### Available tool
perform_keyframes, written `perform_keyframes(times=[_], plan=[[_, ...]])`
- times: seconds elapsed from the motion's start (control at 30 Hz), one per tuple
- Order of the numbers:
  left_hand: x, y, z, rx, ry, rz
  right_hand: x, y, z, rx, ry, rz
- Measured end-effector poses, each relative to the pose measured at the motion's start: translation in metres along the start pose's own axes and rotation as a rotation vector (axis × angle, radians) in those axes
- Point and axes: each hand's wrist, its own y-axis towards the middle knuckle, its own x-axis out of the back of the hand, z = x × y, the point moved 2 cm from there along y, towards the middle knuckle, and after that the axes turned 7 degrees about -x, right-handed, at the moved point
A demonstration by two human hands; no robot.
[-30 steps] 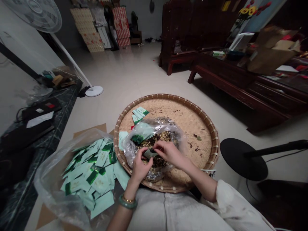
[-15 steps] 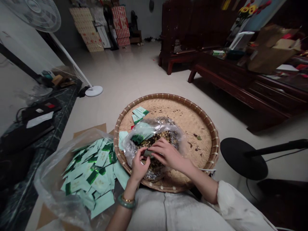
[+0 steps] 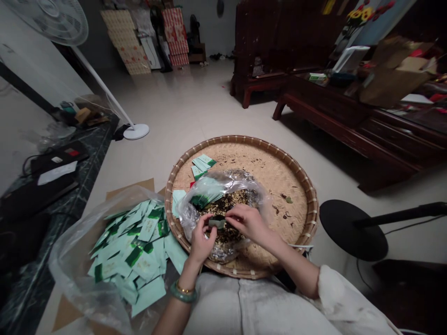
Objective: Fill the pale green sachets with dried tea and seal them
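While a small pale-green sachet (image 3: 217, 224) is sitting mouth-up at the lower centre of the frame, its dark opening showing, the left hand (image 3: 201, 239) is clamping its left end between thumb and fingers. The sachet is lying at the fingertips rather than deep in the palm, and the right hand (image 3: 247, 224) is meeting its right end with fingertips drawn together; whether they are pinching the rim or some contents, I cannot tell. Because that hold is so shallow, the sachet could be tipping or slipping if the left thumb slackened, and a narrow mouth sagging closed could be sending bits over the side. Any spill would probably be landing in the dried herb mix (image 3: 226, 199) directly beneath, which is filling an open clear plastic bag (image 3: 185, 217). More green sachets (image 3: 210, 190) are leaning inside that bag's upper left, where a nudge could be sliding them into the loose mix. Around it, a round woven bamboo tray (image 3: 296, 174) is carrying scattered dark scraps and, at its upper left, a fanned stack of sachets (image 3: 201, 164). Farther out, a large translucent bag (image 3: 66, 270) is holding a heap of sachets (image 3: 134, 251) at lower left, and a white standing fan (image 3: 52, 21) is filling the upper left corner.
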Motion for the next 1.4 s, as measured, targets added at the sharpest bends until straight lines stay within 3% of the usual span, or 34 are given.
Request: perform_keyframes(times=[0.17, 0.37, 0.47, 0.53, 0.7, 0.9, 1.03, 1.17, 1.3, 1.4], plan=[[-0.001, 0.000, -0.004, -0.026, 0.062, 0.045, 0.004, 0.004, 0.015, 0.058, -0.055, -0.001], [-0.001, -0.001, -0.005, -0.029, 0.101, 0.084, -0.001, 0.015, 0.027, 0.209, -0.193, 0.263], [-0.001, 0.000, -0.007, -0.024, 0.092, 0.074, 0.000, 0.018, 0.025, 0.190, -0.140, 0.261], [-0.002, 0.001, -0.006, -0.015, 0.077, 0.063, 0.006, 0.018, 0.021, 0.161, -0.058, 0.183], [-0.004, 0.003, -0.003, 0.100, -0.030, -0.010, 0.025, 0.013, 0.009, -0.021, -0.023, -0.162], [-0.005, 0.008, -0.012, 0.211, -0.181, -0.002, 0.005, 0.008, 0.001, -0.083, 0.027, 0.054], [-0.004, 0.008, -0.017, 0.353, -0.336, 0.180, -0.004, 0.012, -0.017, -0.226, 0.215, 0.001], [-0.001, 0.004, -0.021, 0.482, -0.349, 0.367, 0.004, 0.015, -0.026, -0.288, 0.338, 0.123], [0.006, 0.008, -0.025, 0.478, -0.300, 0.422, 0.015, 0.019, -0.027, -0.379, 0.453, 0.291], [0.007, 0.014, -0.029, 0.436, -0.298, 0.392, 0.013, 0.021, -0.026, -0.397, 0.506, 0.245]])
